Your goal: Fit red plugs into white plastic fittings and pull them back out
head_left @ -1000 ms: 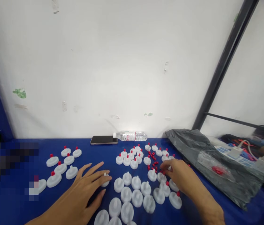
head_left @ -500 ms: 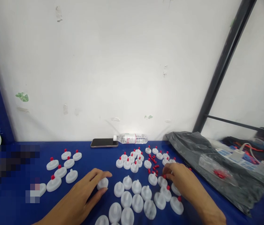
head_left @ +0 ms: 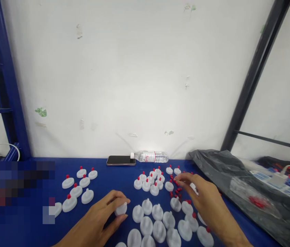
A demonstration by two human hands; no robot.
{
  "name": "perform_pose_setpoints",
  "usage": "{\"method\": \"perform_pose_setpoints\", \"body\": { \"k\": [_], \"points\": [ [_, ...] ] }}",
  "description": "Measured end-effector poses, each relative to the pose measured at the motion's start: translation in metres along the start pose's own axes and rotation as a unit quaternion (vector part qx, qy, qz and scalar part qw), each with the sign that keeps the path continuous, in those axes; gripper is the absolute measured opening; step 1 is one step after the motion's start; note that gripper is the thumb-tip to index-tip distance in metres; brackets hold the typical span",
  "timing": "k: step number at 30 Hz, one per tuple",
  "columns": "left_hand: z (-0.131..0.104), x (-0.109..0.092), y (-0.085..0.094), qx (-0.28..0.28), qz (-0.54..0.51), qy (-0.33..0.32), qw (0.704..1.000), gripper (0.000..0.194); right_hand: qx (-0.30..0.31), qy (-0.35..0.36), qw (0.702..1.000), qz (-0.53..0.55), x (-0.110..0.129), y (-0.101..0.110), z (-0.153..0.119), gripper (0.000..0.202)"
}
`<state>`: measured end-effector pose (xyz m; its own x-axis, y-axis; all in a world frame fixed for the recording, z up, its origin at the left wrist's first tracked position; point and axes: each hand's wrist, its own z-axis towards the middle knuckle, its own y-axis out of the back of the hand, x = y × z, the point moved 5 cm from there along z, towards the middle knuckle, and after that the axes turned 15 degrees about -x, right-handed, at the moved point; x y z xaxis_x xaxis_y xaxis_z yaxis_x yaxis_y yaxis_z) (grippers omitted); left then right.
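Note:
My left hand has its thumb and fingers around a white round cap with a bare nozzle. Over the pile of small red tips, my right hand pinches downward at its upper edge; what its fingertips hold is too small to tell. White caps without red tips stand in a cluster between my hands. Caps topped with red are grouped behind them, and others stand at the left.
A phone and a clear bottle lie along the wall. At the right are a grey plastic sheet, a clear bag with red pieces and a power strip with cables. Part of the left side is pixelated.
The view has shifted left. My right hand has moved from the red-tipped caps up to the loose red tips. My left hand still holds the white cap.

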<state>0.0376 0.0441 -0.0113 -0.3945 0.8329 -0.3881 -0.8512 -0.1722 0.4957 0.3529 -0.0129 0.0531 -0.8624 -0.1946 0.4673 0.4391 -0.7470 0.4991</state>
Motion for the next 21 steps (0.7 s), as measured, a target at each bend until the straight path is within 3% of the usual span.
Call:
{"method": "perform_pose_setpoints", "body": {
  "k": [6,11,15,21],
  "points": [
    [-0.004,0.001,0.001,-0.021,0.022,-0.037,0.999,0.043,0.037,0.021,0.989,0.141,0.047,-0.027,-0.021,0.014],
    [-0.003,0.0,0.005,-0.031,0.017,-0.056,0.998,0.043,0.039,0.133,0.966,0.218,0.08,-0.059,-0.05,0.018],
    [0.0,-0.005,0.008,-0.02,0.019,-0.075,0.997,0.043,0.014,0.153,0.964,0.218,0.089,-0.07,-0.06,0.016],
    [0.001,-0.013,0.008,-0.022,0.053,-0.116,0.992,0.044,0.007,0.185,0.958,0.219,0.089,-0.067,-0.059,0.013]
  ]
}}
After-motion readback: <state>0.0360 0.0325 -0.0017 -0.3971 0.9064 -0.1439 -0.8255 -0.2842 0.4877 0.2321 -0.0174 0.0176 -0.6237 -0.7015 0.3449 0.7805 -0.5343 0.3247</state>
